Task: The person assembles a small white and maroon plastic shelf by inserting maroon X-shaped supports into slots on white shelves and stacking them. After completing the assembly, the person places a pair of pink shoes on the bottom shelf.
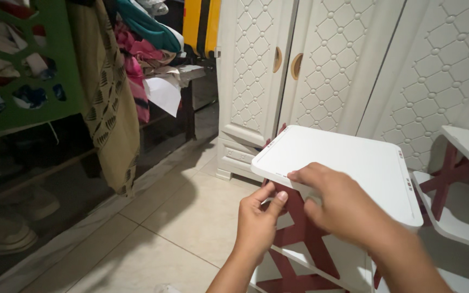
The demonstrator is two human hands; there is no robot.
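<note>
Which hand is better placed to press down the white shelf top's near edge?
Right hand: its fingers already rest on the white shelf top's near edge. Left hand sits lower, at the dark red cross brace.

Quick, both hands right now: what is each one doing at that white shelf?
Left hand: fingers curled, pinching at the front edge of the white shelf top; nothing else in it.
Right hand: closed on the same front edge, thumb hidden.
</note>
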